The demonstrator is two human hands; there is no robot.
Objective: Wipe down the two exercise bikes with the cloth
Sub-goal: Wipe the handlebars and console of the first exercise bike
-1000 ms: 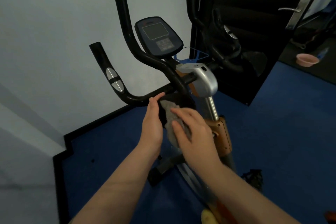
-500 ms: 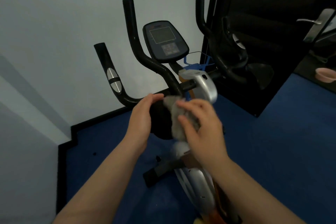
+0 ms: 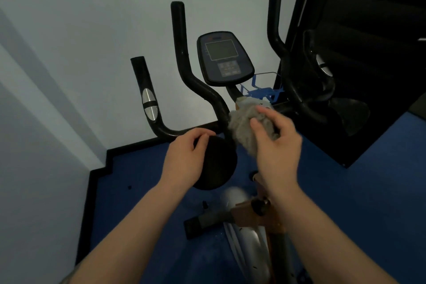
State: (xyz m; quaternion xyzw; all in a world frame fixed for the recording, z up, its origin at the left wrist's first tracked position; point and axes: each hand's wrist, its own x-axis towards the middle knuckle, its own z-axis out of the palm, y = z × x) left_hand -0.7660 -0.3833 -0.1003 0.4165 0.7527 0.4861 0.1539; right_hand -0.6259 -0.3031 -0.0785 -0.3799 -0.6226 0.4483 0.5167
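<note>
Forearms reach up from the bottom edge, over the bike (image 3: 247, 219) frame and its silver housing. Both hands work close together near the middle of the handlebar. The left hand (image 3: 184, 157) curls its fingers over the top edge of a round black pad (image 3: 216, 166) that sits just under the bar, steadying it. The right hand (image 3: 276, 143) grips the bunched grey cloth (image 3: 244, 129) and presses it where the handlebar (image 3: 196, 85) meets the post below the console (image 3: 224, 59).

From that spot the nearest unwiped stretch, I judge, is the bar's inner left upright, whose long axis climbs up and away to the left of the cloth; the right hand, holding the cloth, is the nearer one to it. The outer left grip, with its silver sensor, lies further left, nearer the left hand. Beyond the console a blue wire holder (image 3: 260, 90) sits behind the post, and the bar's right branch stands against a dark door (image 3: 368, 30) on the blue floor (image 3: 380, 191).

Compared with half a second ago, the cloth has climbed from the pad's right edge up to the junction, and the left hand has slid further onto the pad's top. A second bike is not in view.
</note>
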